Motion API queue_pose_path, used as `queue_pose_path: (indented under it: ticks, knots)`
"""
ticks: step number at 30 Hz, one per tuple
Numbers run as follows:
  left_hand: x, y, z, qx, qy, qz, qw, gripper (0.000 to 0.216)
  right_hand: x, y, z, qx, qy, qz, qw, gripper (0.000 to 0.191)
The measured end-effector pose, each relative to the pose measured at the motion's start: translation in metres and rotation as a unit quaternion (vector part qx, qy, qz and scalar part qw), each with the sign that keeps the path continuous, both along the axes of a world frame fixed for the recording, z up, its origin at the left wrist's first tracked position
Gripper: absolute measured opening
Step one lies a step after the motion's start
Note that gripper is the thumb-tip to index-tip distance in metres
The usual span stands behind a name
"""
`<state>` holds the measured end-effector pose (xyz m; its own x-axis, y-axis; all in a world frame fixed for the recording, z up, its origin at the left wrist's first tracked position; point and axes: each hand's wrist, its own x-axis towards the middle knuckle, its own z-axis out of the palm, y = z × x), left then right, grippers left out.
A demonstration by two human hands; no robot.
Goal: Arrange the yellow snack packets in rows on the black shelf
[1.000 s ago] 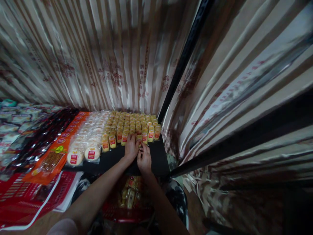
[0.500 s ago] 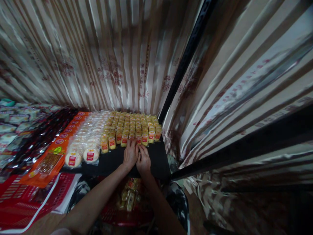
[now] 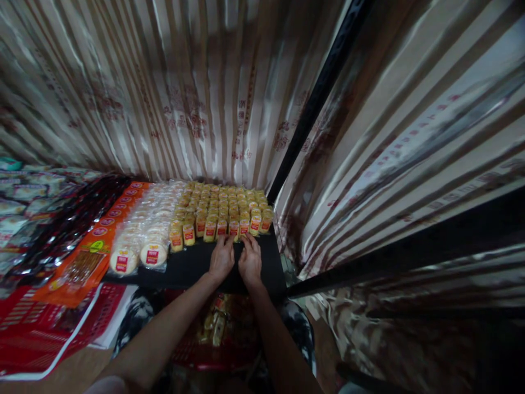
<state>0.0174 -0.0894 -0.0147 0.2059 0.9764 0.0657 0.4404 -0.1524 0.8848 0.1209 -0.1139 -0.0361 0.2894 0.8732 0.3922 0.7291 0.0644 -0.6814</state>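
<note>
Rows of small yellow cakes in clear wrappers with red labels [image 3: 213, 208] stand on a black shelf top [image 3: 180, 268]. My left hand [image 3: 222, 259] is at the front row, its fingertips against the lower part of the wrapped cakes near the middle. Just to its right, my right hand [image 3: 250, 260] reaches to the same row with fingers stretched forward at the cake bottoms. A narrow gap separates the two hands. A front-row wrapped cake [image 3: 233, 229] shows upright between the fingertips. Neither hand visibly lifts anything; the fingertips are partly blurred.
Left of the cakes lie round white wrapped crackers [image 3: 153, 254], an orange snack bag [image 3: 77, 273], dark shiny packets [image 3: 77, 219] and white packets [image 3: 30, 191]. A red basket with yellow packs [image 3: 192, 355] sits below my arms. Another red basket [image 3: 24, 334] is lower left. A dark post [image 3: 315, 104] rises behind.
My hands, close together at the front row before, have moved apart, the right one shifting rightward. A front-row cake they partly covered now shows between them. The view has shifted slightly.
</note>
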Motion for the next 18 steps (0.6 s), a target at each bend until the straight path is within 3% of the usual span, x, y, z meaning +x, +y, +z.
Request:
queue_pose_path:
  ticks: [7, 12, 15, 18]
  knots:
    - [-0.013, -0.020, 0.008, 0.053, 0.043, -0.020, 0.997, 0.039, -0.006, -0.024, 0.016, 0.008, 0.047, 0.020, 0.999, 0.038]
    - [-0.041, -0.069, 0.001, 0.076, 0.024, -0.054, 0.995, 0.029, -0.018, -0.077, 0.026, -0.045, 0.109, 0.098, 0.988, 0.032]
    - [-0.058, -0.108, -0.014, 0.044, 0.008, -0.082, 0.996, 0.025, -0.026, -0.110, 0.015, -0.086, 0.095, 0.119, 0.985, 0.028]
    - [-0.071, -0.136, -0.040, -0.037, 0.014, -0.110, 0.993, 0.023, -0.032, -0.127, -0.012, -0.174, 0.085, 0.178, 0.965, 0.026]
